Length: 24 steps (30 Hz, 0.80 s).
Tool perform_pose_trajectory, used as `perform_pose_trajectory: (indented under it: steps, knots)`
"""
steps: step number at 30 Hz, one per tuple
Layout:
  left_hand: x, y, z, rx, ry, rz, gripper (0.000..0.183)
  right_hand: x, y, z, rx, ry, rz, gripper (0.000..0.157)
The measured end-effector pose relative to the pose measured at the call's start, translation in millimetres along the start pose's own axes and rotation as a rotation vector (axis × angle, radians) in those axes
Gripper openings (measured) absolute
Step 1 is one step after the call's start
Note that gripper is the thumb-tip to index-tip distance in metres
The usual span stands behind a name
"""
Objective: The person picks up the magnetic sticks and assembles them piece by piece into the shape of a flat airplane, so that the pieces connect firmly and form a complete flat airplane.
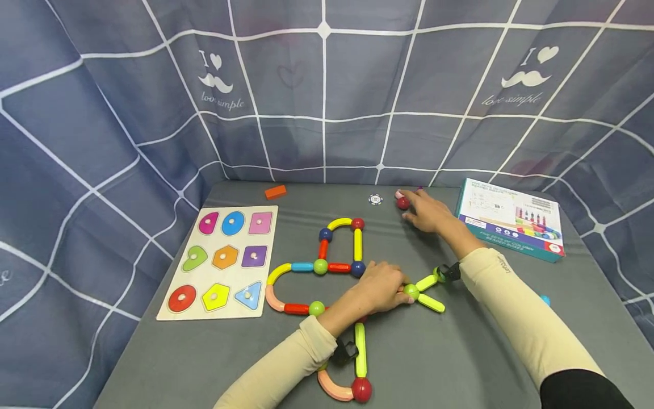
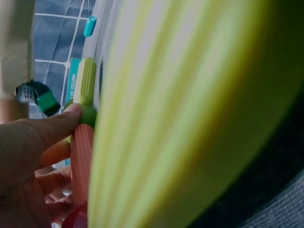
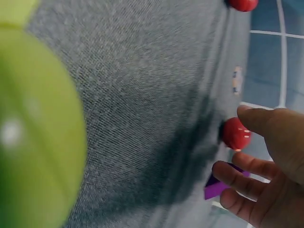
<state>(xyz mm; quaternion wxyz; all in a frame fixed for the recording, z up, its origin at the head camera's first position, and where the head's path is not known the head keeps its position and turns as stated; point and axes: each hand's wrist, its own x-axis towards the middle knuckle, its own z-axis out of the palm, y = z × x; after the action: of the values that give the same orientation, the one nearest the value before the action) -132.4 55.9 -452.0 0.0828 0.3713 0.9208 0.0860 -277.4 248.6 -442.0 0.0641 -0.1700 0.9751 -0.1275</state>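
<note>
My left hand [image 1: 382,287] reaches over a build of coloured magnetic sticks and balls. Its thumb and fingers pinch a green ball [image 2: 88,115] where a salmon-red stick [image 2: 82,156] joins it. From that green ball two lime sticks [image 1: 431,303] fork out to the right. A red ball [image 1: 403,203] lies at the back of the table, close to the fingertips of my right hand [image 1: 428,212]. Those fingers are spread and loosely bent, holding nothing. Beyond them shows a purple piece [image 3: 216,190], partly hidden by the fingers. A large lime stick fills much of the left wrist view.
On the left lies a wooden shape puzzle board [image 1: 168,272], with an orange block [image 1: 276,192] behind it. A poker chip [image 1: 375,199] sits near the back edge. At the right is a beaded-toy box [image 1: 511,218]. A curtain [image 1: 357,74] hangs behind the table.
</note>
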Motion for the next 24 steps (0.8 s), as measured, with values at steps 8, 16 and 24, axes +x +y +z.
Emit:
perform_pose_trajectory:
  steps: [8, 16, 24]
  knots:
    - [2.8, 0.2, 2.8, -0.005, -0.011, -0.008, 0.027, -4, 4, 8.4, -0.015, -0.013, -0.032, 0.044]
    - [0.8, -2.5, 1.9, -0.029, -0.018, -0.004, 0.027, -82, -3, -10.8, 0.139, 0.114, -0.154, 0.037]
    - [1.0, -4.2, 2.5, -0.021, -0.016, 0.008, 0.027, -176, 3, 3.8, 0.316, 0.108, -0.093, 0.031]
